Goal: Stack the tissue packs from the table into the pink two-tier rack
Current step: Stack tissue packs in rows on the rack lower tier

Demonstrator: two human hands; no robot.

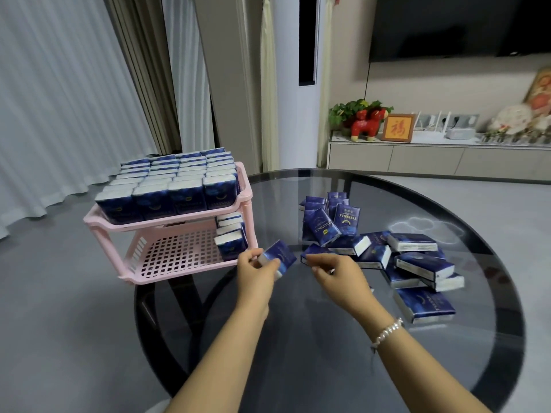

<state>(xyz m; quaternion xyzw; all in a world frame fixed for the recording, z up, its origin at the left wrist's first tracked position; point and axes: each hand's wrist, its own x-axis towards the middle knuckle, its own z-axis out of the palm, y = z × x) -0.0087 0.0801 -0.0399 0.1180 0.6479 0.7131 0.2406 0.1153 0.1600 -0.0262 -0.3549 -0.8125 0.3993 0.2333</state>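
Glass table [298, 338]: left hand [256, 271] grips a tissue pack [278, 256]; right hand [335, 271] pinches another pack [310, 252]; next, the rack's lower tier [179, 254].

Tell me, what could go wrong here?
The pink rack overhangs the glass table's edge, with its top tier full; a hard push might tip it. The pack in the left hand could knock over the few upright packs on the lower tier.
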